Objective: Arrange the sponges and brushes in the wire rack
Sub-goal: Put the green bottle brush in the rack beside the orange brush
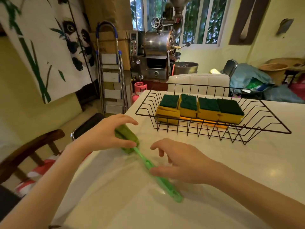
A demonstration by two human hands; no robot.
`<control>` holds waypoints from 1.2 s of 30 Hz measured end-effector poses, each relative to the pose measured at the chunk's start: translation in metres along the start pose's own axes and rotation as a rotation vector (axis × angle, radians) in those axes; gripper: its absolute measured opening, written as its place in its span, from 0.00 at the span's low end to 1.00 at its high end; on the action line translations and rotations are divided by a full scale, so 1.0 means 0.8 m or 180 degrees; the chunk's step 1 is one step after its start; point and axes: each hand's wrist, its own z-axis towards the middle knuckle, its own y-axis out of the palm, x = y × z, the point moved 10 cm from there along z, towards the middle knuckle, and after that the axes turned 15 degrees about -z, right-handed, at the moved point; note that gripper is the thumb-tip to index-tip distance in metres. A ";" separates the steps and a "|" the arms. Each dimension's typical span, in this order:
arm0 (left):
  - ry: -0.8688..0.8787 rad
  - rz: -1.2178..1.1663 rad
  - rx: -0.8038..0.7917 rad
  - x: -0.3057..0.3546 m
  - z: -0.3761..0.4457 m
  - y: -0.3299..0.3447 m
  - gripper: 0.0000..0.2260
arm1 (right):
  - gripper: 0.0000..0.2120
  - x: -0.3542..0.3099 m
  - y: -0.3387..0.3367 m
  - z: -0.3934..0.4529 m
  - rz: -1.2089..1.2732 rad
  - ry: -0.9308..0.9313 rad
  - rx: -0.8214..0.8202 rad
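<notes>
Four sponges [200, 110], yellow with dark green scrub tops, sit side by side in a row across the black wire rack [270, 124], green faces up. An orange strip lies under them on the rack floor; what it is cannot be told. The rack stands at the far side of the white table [239, 171], long axis running left to right, its right third bare of sponges.

One green brush [145, 162] lies on the table in front of the rack, near the left edge. Long axis diagonal: bristle head at far left, translucent handle end at near right. The head points toward the table's left edge, not at the rack.

Left hand [105, 134] arches over the bristle head, thumb and fingers spread either side of it; whether they press it cannot be told. Right hand [179, 164] hovers over mid-handle, fingers loosely apart, thumb tip at the handle; a firm hold is not visible.

Open tabletop to the right of the brush and between brush and rack. Table's left edge is close beside the head; a wooden chair [24, 154] stands beyond it.
</notes>
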 end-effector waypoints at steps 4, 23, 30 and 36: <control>-0.0078 0.0116 -0.0058 -0.019 -0.008 0.011 0.25 | 0.27 -0.012 0.021 0.003 -0.0139 0.0068 -0.0153; 0.0784 0.0550 0.0953 0.065 0.008 -0.060 0.23 | 0.14 0.050 -0.100 -0.011 0.0117 0.0475 0.1053; 0.1186 0.0396 0.1042 0.118 0.074 -0.054 0.23 | 0.13 0.120 -0.146 -0.031 0.0255 0.0755 0.1343; 0.1374 0.0196 0.0990 0.149 0.144 -0.035 0.25 | 0.12 0.180 -0.166 -0.044 0.0111 0.1084 0.1607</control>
